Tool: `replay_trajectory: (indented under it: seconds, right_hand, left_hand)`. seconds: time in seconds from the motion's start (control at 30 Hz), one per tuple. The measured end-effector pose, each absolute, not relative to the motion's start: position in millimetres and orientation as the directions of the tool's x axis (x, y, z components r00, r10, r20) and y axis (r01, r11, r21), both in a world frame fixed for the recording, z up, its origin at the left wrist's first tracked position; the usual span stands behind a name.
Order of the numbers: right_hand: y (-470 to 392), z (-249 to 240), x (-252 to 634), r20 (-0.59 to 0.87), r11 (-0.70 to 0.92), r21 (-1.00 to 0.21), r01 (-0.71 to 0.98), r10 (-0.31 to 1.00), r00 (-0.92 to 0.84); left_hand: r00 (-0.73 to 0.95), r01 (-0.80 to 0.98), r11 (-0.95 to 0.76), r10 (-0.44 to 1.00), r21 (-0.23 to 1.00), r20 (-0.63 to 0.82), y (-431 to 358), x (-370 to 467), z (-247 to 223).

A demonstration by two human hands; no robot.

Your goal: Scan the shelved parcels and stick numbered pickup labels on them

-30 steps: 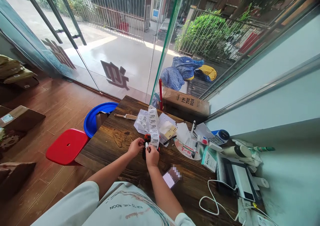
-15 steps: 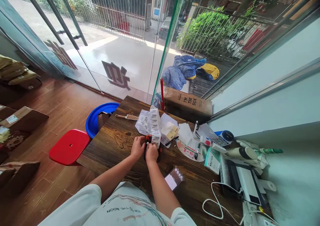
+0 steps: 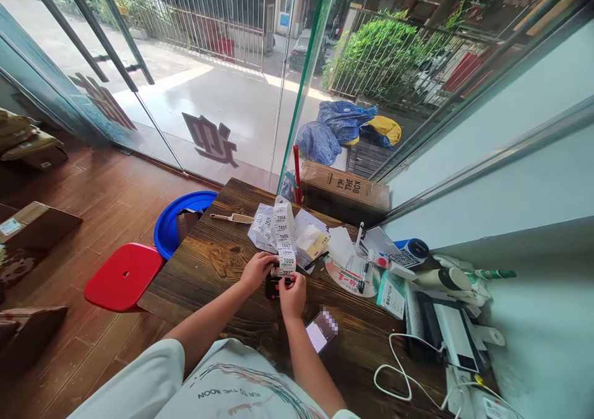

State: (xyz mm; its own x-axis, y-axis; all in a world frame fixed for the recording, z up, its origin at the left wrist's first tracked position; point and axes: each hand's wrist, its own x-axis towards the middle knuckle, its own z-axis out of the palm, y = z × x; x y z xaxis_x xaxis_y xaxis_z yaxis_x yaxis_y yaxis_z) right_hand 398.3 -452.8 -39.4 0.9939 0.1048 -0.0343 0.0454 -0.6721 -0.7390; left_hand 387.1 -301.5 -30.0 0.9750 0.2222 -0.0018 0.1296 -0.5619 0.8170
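Observation:
A long white strip of printed labels (image 3: 285,246), numbered in the 7000s, runs across the wooden table (image 3: 199,283) toward me. Its near end meets a small black device with red parts (image 3: 273,288), probably a portable label printer, partly covered by my hands. My left hand (image 3: 257,272) is closed, fingertips pinched at the strip's left edge, just above the device. With thumb and fingers together, my right hand (image 3: 293,295) grips the strip's near end, over the device's right side. Below and right of it lies a phone (image 3: 318,335), its screen lit.
Loose papers (image 3: 309,239) and a brush-like tool (image 3: 232,218) lie beyond the hands. To the right are a round fan (image 3: 346,276), a teal box (image 3: 392,295), a white cable (image 3: 394,366) and a printer (image 3: 457,338). A red stool (image 3: 123,276) stands left of the table.
My right hand has shifted from atop the device to its right, uncovering more of it. My left fingertips have moved up to the strip's edge. The whole view has shifted slightly.

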Motion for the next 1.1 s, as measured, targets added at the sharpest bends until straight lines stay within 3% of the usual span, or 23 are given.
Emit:
replay_trajectory:
  seconds: [0.1, 0.33, 0.57, 0.83, 1.1]
  right_hand:
    - [-467.9, -46.3, 409.2, -0.019, -0.604, -0.797, 0.008, 0.039, 0.999]
    - [-496.1, -58.2, 435.1, -0.136, -0.529, -0.849, -0.019, 0.184, 0.974]
    - [-510.7, -61.0, 429.3, -0.138, -0.554, -0.833, 0.02, 0.243, 0.96]
    - [-511.0, -65.9, 428.3, -0.018, -0.596, -0.792, 0.13, 0.236, 0.972]
    - [-508.8, -66.2, 418.6, 0.135, -0.579, -0.728, 0.366, 0.403, 0.905]
  left_hand:
    - [0.98, 0.088, -0.586, 0.194, 0.806, 0.034, -299.8, 385.2, -31.4]
    - [0.992, -0.041, -0.656, 0.061, 0.754, 0.107, -299.5, 376.3, -29.3]
    - [0.991, -0.121, -0.716, -0.053, 0.687, 0.119, -303.3, 365.8, -32.5]
    - [0.981, -0.195, -0.774, -0.162, 0.602, 0.11, -301.8, 360.9, -40.0]
    - [0.982, -0.169, -0.811, -0.185, 0.56, 0.029, -308.7, 356.5, -42.4]
